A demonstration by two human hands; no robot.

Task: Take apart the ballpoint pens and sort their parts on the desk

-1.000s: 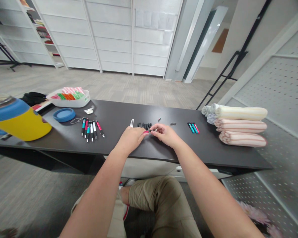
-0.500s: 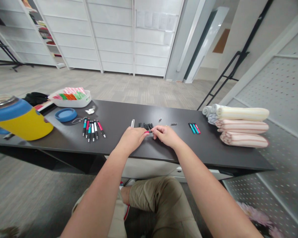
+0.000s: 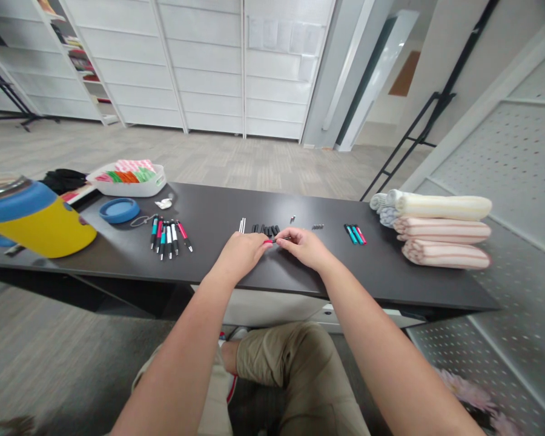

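Vs 1 s back: hands have closed in and less of the pen (image 3: 271, 241) shows between them; barely any change from 0.5 s back. Left hand (image 3: 243, 250) pinches the pink end and right hand (image 3: 302, 245) pinches the other end, fingertips nearly meeting. Pen is thin, pink with a dark stub toward the right, level, just over the table (image 3: 218, 209) mid-front, right before the black parts (image 3: 266, 229).

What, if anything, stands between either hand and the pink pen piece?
Nothing visible. The left hand and right hand both pinch the pink pen piece; the black parts lie beyond it on the table.
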